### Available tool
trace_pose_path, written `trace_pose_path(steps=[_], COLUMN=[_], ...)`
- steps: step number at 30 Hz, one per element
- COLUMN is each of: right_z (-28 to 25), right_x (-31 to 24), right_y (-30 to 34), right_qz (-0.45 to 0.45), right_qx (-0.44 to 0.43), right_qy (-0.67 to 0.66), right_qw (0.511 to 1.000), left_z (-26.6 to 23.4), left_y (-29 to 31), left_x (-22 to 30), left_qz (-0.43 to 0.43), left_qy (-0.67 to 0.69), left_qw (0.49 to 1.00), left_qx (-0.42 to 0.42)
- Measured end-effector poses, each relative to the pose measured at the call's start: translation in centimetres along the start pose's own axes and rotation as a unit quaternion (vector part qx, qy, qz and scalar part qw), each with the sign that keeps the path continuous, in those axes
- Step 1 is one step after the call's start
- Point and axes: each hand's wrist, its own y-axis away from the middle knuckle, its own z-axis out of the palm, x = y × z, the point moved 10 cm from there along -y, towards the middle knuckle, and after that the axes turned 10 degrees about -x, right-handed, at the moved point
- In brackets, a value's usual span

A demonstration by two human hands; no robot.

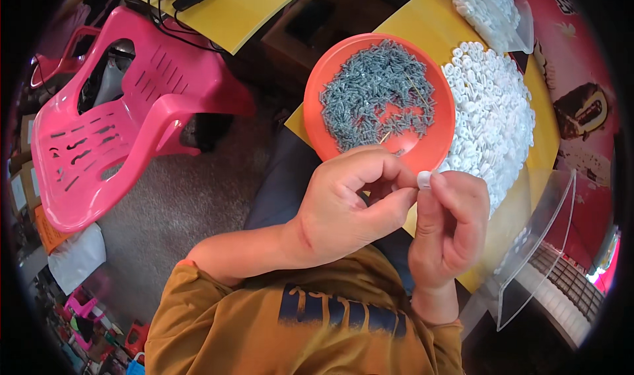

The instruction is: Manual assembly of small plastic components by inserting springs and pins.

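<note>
One white piece [424, 179] is pinched in the right hand [456, 223] beside the orange bowl [317, 127]; the left hand's [353, 200] fingertips are closed, their hold unclear. Heaped grey pieces [370, 84] and a white pile [492, 121] are left untouched.

Place: probably a small shop or home workroom; which of the two could not be told.
Handwork in bulk: a yellow surface [409, 15] carried an orange-red bowl [422, 156] of small grey pieces [370, 84], a heap of white parts [489, 121] and a clear bag [487, 8] of more white pieces.
Shop sign: a red panel [588, 51] with ice-cream-like pictures stood at the right.
Seating: a pink plastic chair [139, 127] stood on a grey floor [198, 190].
Storage: cartons [25, 187], a white bag [78, 259] and mixed, blurred goods crowded the left edge.
</note>
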Motion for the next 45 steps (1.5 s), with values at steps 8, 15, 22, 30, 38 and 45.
trace_pose_path(steps=[8,15,22,30,38,45], right_z=[0.7,0.8,1.2,1.2,1.6,1.2], right_x=[1.1,2.3,1.9,4.3,5.0,5.4], right_y=[-1.0,-0.9,-1.0,-0.7,0.5,1.6], right_qz=[-0.003,0.035,0.003,0.082,0.144,0.152], right_qx=[-0.003,-0.004,-0.026,-0.033,-0.013,-0.032], right_qy=[-0.033,-0.069,-0.035,-0.099,-0.242,-0.277], right_qw=[0.999,0.997,0.999,0.991,0.959,0.948], left_z=[-0.6,-1.0,-1.0,-0.9,-0.6,0.8], left_y=[-0.6,-0.8,-0.9,-1.3,-1.4,-0.8], left_x=[-1.5,-1.6,-2.2,-2.3,-1.5,-0.6], left_qz=[-0.076,-0.064,-0.101,-0.116,-0.054,-0.022], left_qy=[0.054,0.056,0.076,0.122,-0.001,-0.067], left_qw=[0.995,0.996,0.992,0.986,0.998,0.996], left_qx=[-0.038,-0.03,-0.014,-0.001,-0.012,-0.056])
